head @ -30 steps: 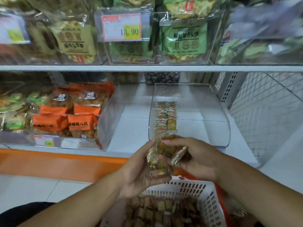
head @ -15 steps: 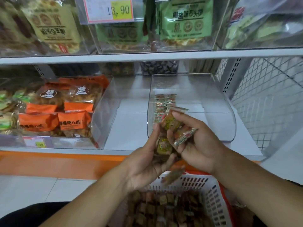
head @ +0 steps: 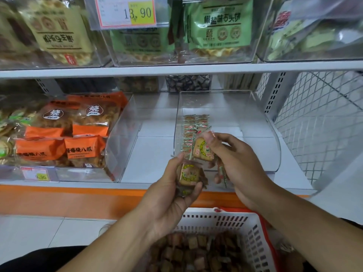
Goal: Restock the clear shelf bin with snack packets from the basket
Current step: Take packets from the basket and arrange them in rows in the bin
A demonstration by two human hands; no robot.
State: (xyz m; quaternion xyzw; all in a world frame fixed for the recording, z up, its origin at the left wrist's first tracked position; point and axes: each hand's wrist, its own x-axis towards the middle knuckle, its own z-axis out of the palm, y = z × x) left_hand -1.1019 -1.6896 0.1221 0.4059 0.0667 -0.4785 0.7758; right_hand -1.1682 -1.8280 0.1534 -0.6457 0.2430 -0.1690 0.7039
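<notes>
The clear shelf bin stands on the lower shelf, with two short rows of small snack packets along its left side. My left hand grips a small stack of square packets just in front of the bin. My right hand pinches one square packet at the bin's front left and holds more packets under its fingers. The white slotted basket, with several loose packets, sits at the bottom centre below both hands.
A clear bin of orange snack bags stands left on the same shelf. The upper shelf carries bins of green and beige bags and a price tag. A wire mesh panel closes the right side. An orange strip runs under the shelf edge.
Both hands rose from above the basket toward the bin's front. My right hand drew one packet off the stack in my left hand and lifted it to the bin.
</notes>
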